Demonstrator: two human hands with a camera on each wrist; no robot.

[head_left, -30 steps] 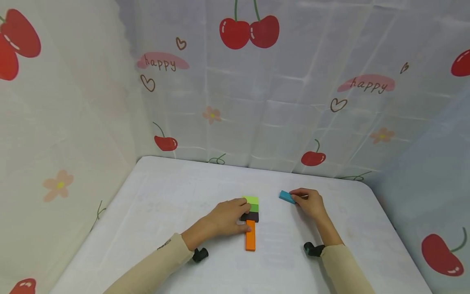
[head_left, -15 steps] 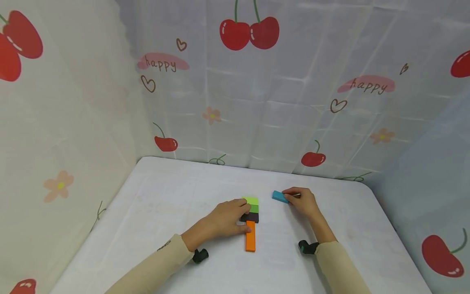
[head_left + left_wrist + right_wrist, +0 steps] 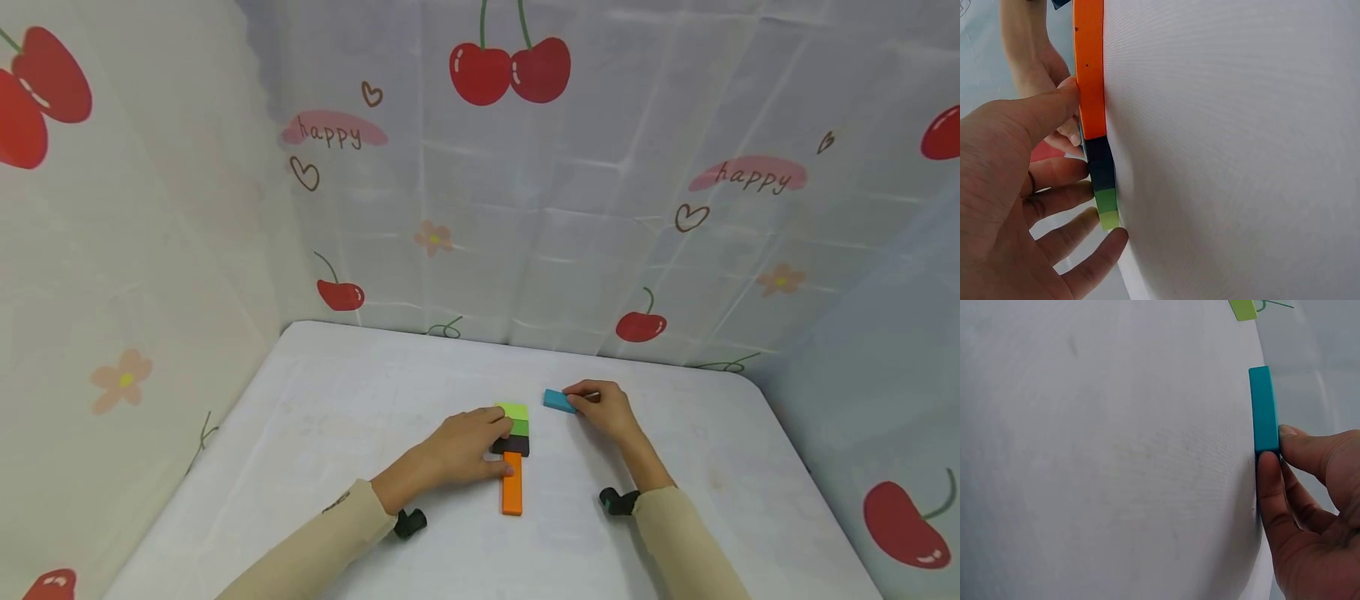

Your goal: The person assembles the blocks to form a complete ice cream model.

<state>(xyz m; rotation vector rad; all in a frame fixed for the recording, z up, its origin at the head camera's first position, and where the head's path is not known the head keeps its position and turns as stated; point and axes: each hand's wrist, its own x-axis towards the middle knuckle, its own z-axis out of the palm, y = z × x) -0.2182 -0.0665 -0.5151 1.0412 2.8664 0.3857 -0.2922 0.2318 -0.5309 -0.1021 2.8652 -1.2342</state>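
Observation:
A short column of flat wooden blocks lies on the white table: a light green block (image 3: 516, 410) at the far end, a green block (image 3: 520, 427), a dark block (image 3: 517, 446), and an orange block (image 3: 512, 497) set lengthwise nearest me. My left hand (image 3: 455, 447) rests on the column, thumb touching the orange block and fingers spread over the dark and green ones. To the right of the column, my right hand (image 3: 611, 412) pinches a blue block (image 3: 1264, 409) at one end between thumb and fingers. Its other end points toward the light green block, with a gap between.
The white table (image 3: 360, 375) has rounded far corners. A printed curtain (image 3: 525, 233) with cherries hangs behind and at both sides. Black wrist devices (image 3: 619, 502) sit at both sleeves.
My right hand has moved left with the blue block, bringing it closer to the column. The left hand and the column have stayed in place.

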